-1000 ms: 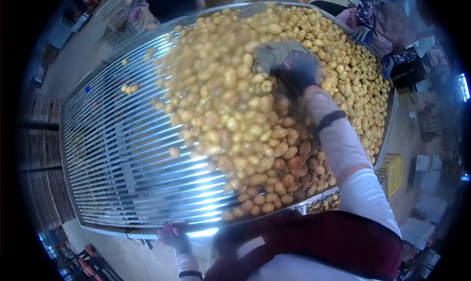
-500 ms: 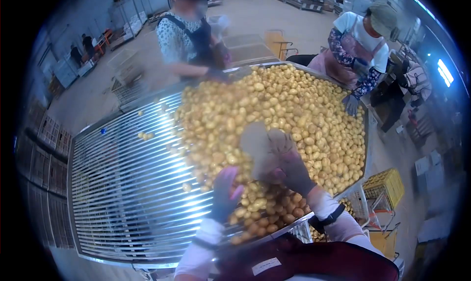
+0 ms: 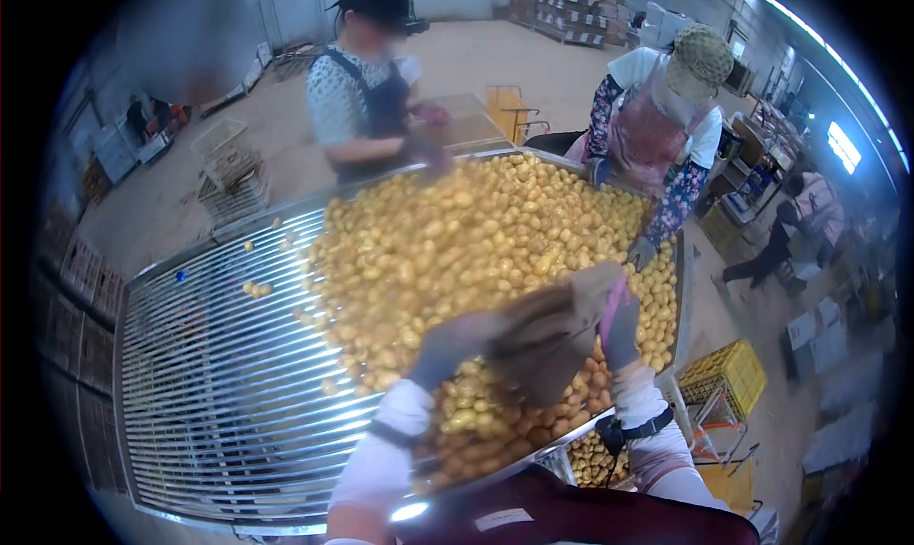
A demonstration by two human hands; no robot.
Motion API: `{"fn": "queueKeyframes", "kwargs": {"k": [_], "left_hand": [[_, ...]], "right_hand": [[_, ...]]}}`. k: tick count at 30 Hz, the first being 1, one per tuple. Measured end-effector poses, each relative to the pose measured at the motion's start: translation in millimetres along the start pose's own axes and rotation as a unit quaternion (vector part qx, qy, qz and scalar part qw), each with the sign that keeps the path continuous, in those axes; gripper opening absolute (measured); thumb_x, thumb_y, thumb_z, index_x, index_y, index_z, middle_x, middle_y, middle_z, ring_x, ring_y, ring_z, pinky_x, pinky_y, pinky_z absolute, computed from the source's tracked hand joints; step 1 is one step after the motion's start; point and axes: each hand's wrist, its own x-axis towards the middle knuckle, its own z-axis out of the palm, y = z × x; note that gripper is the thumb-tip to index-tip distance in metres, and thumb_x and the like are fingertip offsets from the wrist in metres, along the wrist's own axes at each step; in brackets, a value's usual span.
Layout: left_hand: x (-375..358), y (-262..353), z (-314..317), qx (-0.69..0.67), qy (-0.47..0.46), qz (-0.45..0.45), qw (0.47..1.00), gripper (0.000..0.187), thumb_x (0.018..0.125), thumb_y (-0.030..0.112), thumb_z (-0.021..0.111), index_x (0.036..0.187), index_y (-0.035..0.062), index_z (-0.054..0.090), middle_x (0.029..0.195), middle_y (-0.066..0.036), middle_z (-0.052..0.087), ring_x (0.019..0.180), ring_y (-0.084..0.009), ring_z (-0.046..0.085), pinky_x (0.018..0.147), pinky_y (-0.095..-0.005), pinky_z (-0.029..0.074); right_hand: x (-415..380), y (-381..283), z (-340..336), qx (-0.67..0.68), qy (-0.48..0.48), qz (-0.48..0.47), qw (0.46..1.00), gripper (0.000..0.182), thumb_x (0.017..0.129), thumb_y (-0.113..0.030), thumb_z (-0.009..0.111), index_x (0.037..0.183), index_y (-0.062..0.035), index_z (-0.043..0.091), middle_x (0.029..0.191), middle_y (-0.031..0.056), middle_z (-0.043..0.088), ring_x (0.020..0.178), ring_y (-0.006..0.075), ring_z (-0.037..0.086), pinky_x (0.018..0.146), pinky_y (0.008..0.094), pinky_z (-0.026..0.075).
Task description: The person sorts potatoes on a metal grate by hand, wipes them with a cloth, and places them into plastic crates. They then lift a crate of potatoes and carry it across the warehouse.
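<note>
A brown cloth point(image 3: 545, 340), blurred by motion, stretches between my two gloved hands above a heap of small yellow potatoes point(image 3: 495, 226). My right hand point(image 3: 621, 328) is closed on the cloth's right edge, its pinkish glove palm partly showing. At the cloth's left side my left hand point(image 3: 449, 345) grips it; the fingers are smeared and partly hidden by the fabric. Browner-looking potatoes point(image 3: 514, 440) lie below the cloth, close to the near edge of the sorting table.
Metal rollers point(image 3: 238, 383) form the table's left part, with a few loose potatoes point(image 3: 255, 290) on them. Two co-workers point(image 3: 367, 98) point(image 3: 657, 126) stand across the table, their gloved hands at the heap. A yellow crate point(image 3: 724, 378) stands at the right.
My left hand has come up from the table's near side to the cloth. The cloth, in my right hand before, now spans both hands. The right co-worker's hands have shifted along the heap.
</note>
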Motion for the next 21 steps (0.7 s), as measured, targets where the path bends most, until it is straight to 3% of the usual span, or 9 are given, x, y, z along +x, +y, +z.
{"fn": "queueKeyframes", "kwargs": {"k": [2, 4, 5, 7, 8, 10, 13, 19, 21], "left_hand": [[-12, -15, -25, 0.025, 0.073, -0.002, 0.997, 0.027, 0.093, 0.018, 0.062, 0.115, 0.0034, 0.067, 0.102, -0.013, 0.072, 0.097, -0.0174, 0.066, 0.084, -0.0308, 0.052], [-27, 25, -69, 0.083, 0.117, -0.016, 0.989, 0.026, 0.096, 0.018, 0.059, 0.116, 0.0024, 0.066, 0.105, -0.011, 0.071, 0.094, -0.0176, 0.067, 0.08, -0.0315, 0.054], [-38, 36, -80, 0.004, 0.2, 0.005, 0.98, 0.033, 0.097, 0.028, 0.058, 0.113, -0.0003, 0.064, 0.092, -0.006, 0.069, 0.081, -0.0108, 0.063, 0.067, -0.0277, 0.052], [-59, 55, -117, -0.136, 0.244, 0.013, 0.96, 0.032, 0.096, 0.024, 0.057, 0.114, -0.0012, 0.063, 0.1, -0.007, 0.068, 0.085, -0.0136, 0.064, 0.071, -0.0277, 0.053], [-74, 48, -147, 0.097, 0.238, 0.019, 0.966, 0.033, 0.101, 0.024, 0.049, 0.12, -0.0004, 0.061, 0.106, -0.009, 0.068, 0.097, -0.0194, 0.065, 0.085, -0.0327, 0.053], [-96, 62, -166, 0.096, 0.328, 0.059, 0.938, 0.035, 0.1, 0.024, 0.046, 0.122, 0.0001, 0.061, 0.112, -0.01, 0.066, 0.102, -0.023, 0.064, 0.089, -0.036, 0.052], [-139, 71, -200, 0.132, 0.384, 0.095, 0.909, 0.039, 0.099, 0.026, 0.047, 0.127, 0.0019, 0.058, 0.119, -0.011, 0.063, 0.107, -0.024, 0.061, 0.093, -0.0371, 0.049], [-210, 77, -209, 0.016, 0.453, -0.042, 0.891, 0.043, 0.095, 0.032, 0.052, 0.126, 0.002, 0.056, 0.109, -0.008, 0.062, 0.094, -0.0176, 0.06, 0.085, -0.03, 0.049], [-224, 59, -204, -0.028, 0.469, -0.047, 0.882, 0.042, 0.094, 0.032, 0.054, 0.124, 0.0024, 0.057, 0.105, -0.007, 0.062, 0.089, -0.0157, 0.059, 0.081, -0.028, 0.048]], "right_hand": [[22, 39, -24, 0.158, 0.071, 0.133, 0.976, 0.03, 0.103, -0.023, 0.043, 0.103, -0.001, 0.063, 0.103, 0.0106, 0.067, 0.09, 0.0187, 0.064, 0.076, 0.0348, 0.051], [38, 93, -49, 0.207, 0.161, 0.129, 0.956, 0.035, 0.105, -0.027, 0.041, 0.102, 0.0003, 0.062, 0.1, 0.0084, 0.066, 0.088, 0.0147, 0.061, 0.075, 0.0328, 0.051], [43, 124, -65, 0.115, 0.192, 0.055, 0.973, 0.037, 0.105, -0.029, 0.04, 0.102, 0.0009, 0.061, 0.098, 0.0074, 0.065, 0.087, 0.0129, 0.059, 0.076, 0.0316, 0.05], [49, 159, -93, 0.135, 0.295, 0.074, 0.943, 0.039, 0.105, -0.033, 0.042, 0.105, 0.0004, 0.061, 0.101, 0.0073, 0.064, 0.093, 0.0147, 0.059, 0.081, 0.0308, 0.049], [49, 165, -103, 0.194, 0.306, 0.091, 0.928, 0.039, 0.105, -0.033, 0.041, 0.107, 0.0004, 0.061, 0.103, 0.0072, 0.064, 0.095, 0.0153, 0.058, 0.083, 0.0309, 0.048], [49, 165, -124, 0.31, 0.326, 0.121, 0.885, 0.041, 0.105, -0.035, 0.041, 0.111, 0.0005, 0.061, 0.106, 0.007, 0.063, 0.098, 0.0164, 0.058, 0.088, 0.031, 0.047], [50, 166, -140, 0.295, 0.4, 0.096, 0.862, 0.041, 0.106, -0.034, 0.041, 0.115, 0.0012, 0.059, 0.11, 0.0076, 0.061, 0.101, 0.0177, 0.057, 0.09, 0.0309, 0.047], [78, 152, -145, 0.297, 0.384, 0.027, 0.874, 0.042, 0.105, -0.041, 0.043, 0.1, -0.0032, 0.061, 0.093, 0.0002, 0.058, 0.083, 0.0109, 0.05, 0.078, 0.029, 0.045], [87, 158, -148, 0.153, 0.341, 0.041, 0.926, 0.043, 0.104, -0.041, 0.044, 0.092, -0.0032, 0.06, 0.081, -0.0014, 0.054, 0.075, 0.0115, 0.049, 0.07, 0.0303, 0.045]]}}
